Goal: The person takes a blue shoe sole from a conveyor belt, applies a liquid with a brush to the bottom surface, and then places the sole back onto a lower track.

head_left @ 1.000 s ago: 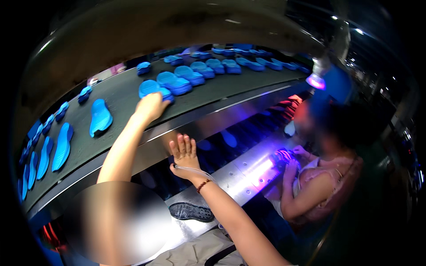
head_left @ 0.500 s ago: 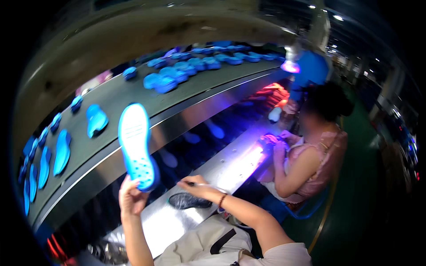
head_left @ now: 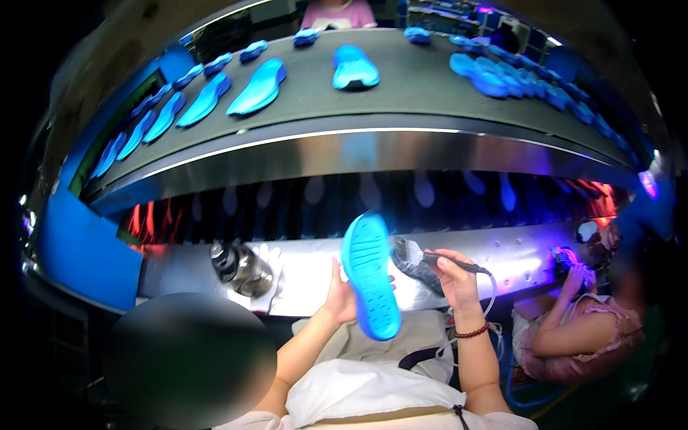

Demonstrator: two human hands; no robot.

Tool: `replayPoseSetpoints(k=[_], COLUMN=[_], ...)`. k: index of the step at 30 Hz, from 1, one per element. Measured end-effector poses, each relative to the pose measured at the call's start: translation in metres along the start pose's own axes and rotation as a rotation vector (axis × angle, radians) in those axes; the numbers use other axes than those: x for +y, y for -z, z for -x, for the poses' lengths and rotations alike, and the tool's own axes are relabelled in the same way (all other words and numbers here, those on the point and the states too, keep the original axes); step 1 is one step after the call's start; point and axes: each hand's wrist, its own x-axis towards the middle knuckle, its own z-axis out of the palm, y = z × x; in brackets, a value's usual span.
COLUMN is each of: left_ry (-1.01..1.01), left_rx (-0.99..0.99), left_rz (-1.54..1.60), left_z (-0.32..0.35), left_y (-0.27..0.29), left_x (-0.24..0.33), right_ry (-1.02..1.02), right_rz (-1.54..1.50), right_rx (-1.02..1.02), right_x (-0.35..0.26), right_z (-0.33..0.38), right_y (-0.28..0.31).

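Note:
A bright blue shoe sole [head_left: 369, 276] stands nearly upright in front of me, its grooved and dotted face showing. My left hand [head_left: 344, 295] is closed around its edge, with some fingers hidden behind it. To the right, my right hand [head_left: 457, 279] grips a brush [head_left: 444, 260] by its black handle. The pale, flat brush tip points left, close to the sole, and a thin white tube trails from the handle's other end. Beneath the brush a dark, sole-shaped piece [head_left: 421, 276] lies on the metal bench [head_left: 315, 254].
Beyond the bench runs a dark conveyor belt [head_left: 301, 100] carrying several blue soles [head_left: 261, 87]. A dark metal bottle [head_left: 242, 269] stands on the bench at left. At right a co-worker [head_left: 584, 333] sits under purple light; another person [head_left: 338, 13] is across the belt.
My view has swung left to face the belt. The blue sole has come down from over the belt's edge to in front of my lap, and the brush is now close beside it.

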Motion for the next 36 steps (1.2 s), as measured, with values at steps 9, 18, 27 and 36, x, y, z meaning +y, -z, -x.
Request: replayPoseSetpoints(k=[9,18,27,36], left_ry=[-0.107,-0.196,-0.043,-0.121], left_rx=[0.179,0.432,0.153,0.175], left_rz=[0.031,-0.092,-0.042,-0.135], left_z=[-0.019,-0.019,-0.011,-0.012], left_y=[-0.021,0.004,-0.028,-0.056], left_x=[-0.027,-0.003,-0.009,-0.007], right_ry=[-0.038,0.267,0.219,0.015], right_rz=[0.236,1.017,0.649,0.557], right_rx=[0.066,-0.39,-0.176,-0.296], right_x=[0.028,0.027,-0.02,-0.039], right_z=[-0.039,0.012,-0.005,0.006], right_y=[-0.027,-0.06,-0.053,-0.06])
